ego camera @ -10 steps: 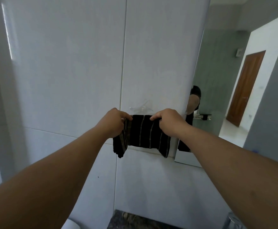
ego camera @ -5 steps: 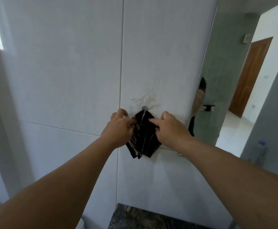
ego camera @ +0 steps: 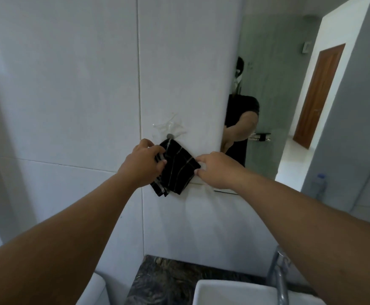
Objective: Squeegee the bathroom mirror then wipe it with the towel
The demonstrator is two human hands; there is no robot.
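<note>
Right hand [ego camera: 218,171] has slipped to the towel [ego camera: 177,167] edge, fingers loose; left hand [ego camera: 143,162] pinches it.

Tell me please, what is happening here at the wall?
A person is handling a dark striped towel that hangs by one corner from a small hook on the white tiled wall, just left of the mirror. The left hand grips the towel's left edge, while the right hand touches its right edge with fingers spread. No squeegee is in sight. A sink and faucet are below.
</note>
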